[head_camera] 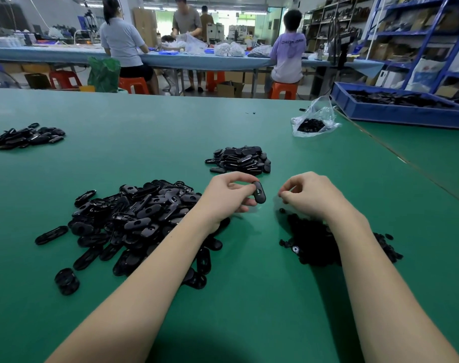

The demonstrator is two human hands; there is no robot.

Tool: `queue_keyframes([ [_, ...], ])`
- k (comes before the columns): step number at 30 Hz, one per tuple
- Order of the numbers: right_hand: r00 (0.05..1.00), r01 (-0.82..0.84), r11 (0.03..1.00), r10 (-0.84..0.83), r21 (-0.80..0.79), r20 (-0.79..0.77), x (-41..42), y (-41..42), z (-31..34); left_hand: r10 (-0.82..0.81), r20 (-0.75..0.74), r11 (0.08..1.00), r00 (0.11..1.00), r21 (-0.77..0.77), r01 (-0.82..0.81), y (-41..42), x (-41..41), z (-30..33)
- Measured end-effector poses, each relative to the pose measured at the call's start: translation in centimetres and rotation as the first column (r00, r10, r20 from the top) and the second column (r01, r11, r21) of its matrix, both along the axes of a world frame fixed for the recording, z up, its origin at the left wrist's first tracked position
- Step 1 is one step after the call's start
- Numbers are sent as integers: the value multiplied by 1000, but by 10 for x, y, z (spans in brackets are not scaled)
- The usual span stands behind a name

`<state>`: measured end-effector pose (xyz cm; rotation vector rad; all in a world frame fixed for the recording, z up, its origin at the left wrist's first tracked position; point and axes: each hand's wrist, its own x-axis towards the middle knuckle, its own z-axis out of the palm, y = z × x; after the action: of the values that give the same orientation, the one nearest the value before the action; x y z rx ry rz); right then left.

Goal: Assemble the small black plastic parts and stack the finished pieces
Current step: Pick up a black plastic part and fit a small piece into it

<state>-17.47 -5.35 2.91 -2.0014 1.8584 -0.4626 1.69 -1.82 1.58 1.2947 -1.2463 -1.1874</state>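
Spanning a shelved workshop, green table (170,132) bears black piles; left hand (224,196) fingers pinch oval part (259,192), right hand (308,196) unclear.

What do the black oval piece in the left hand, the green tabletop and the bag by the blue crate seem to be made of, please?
Black oval piece: likely glossy moulded plastic; it shows highlights. Green tabletop: matte, perhaps rubber mat. Clear crinkled bag: thin plastic film.

Black oval shell (259,192) upright above green table, between loose black piles.
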Motion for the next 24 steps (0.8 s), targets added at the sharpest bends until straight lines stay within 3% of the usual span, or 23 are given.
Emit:
queue_keyframes([
  [6, 994, 10, 996, -1, 88, -111, -3, 5, 2, 3, -20, 1000, 1000, 28, -3, 1, -1, -2],
  [13, 983, 32, 999, -24, 41, -183, 4, 11, 5, 5, 56, 1000, 998, -15, -4, 1, -5, -4],
  [15, 997, 20, 998, -15, 57, -80, 1, 10, 5, 32, 49, 999, 998, -19, -31, 1, -6, -5],
  [17, 986, -29, 996, 15, 82, 165, 1, 11, 5, 54, -9, 999, 998, 2, -54, 0, -6, -5],
  [20, 880, -80, 992, 26, 95, 473, 5, 13, 10, 110, -81, 993, 991, 39, -107, -3, -7, -5],
  [24, 823, -115, 988, 34, 107, 567, 11, 15, 15, 113, -81, 993, 990, 48, -109, -2, -8, -2],
])
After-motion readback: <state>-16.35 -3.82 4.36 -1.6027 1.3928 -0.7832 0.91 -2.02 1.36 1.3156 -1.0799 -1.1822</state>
